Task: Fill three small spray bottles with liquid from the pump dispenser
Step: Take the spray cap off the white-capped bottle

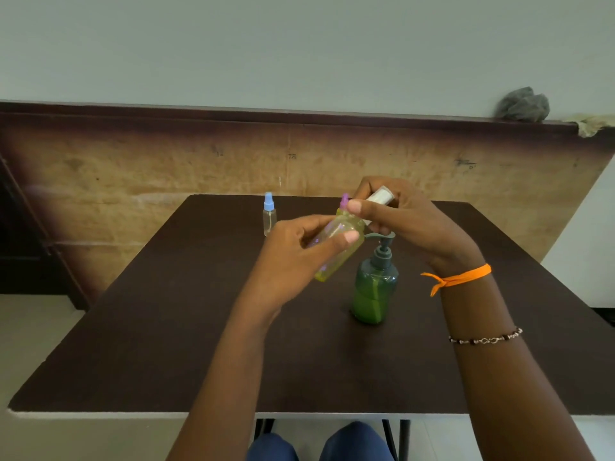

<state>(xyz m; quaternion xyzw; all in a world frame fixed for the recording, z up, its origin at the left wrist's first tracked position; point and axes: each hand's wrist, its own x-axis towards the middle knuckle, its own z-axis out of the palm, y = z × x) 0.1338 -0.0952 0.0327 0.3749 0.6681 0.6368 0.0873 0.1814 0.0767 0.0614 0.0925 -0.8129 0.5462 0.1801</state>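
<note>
Your left hand [293, 257] grasps a small spray bottle [339, 247], fingers and thumb curled round its clear body; it is tilted, purple nozzle [344, 200] pointing up and away from you, yellowish liquid inside. Your right hand [409, 221] is just beyond and right of it, thumb and forefinger pinching at the nozzle end, other fingers curled round a clear cap [381, 196]. Directly below your right hand stands the green pump dispenser [376, 287] upright on the dark table [166, 344], its spout just under the held bottle. Well left of your left hand, far side, a blue-topped spray bottle [269, 214] stands upright. Orange thread [459, 278] and bead bracelet [486, 339] on right wrist.
</note>
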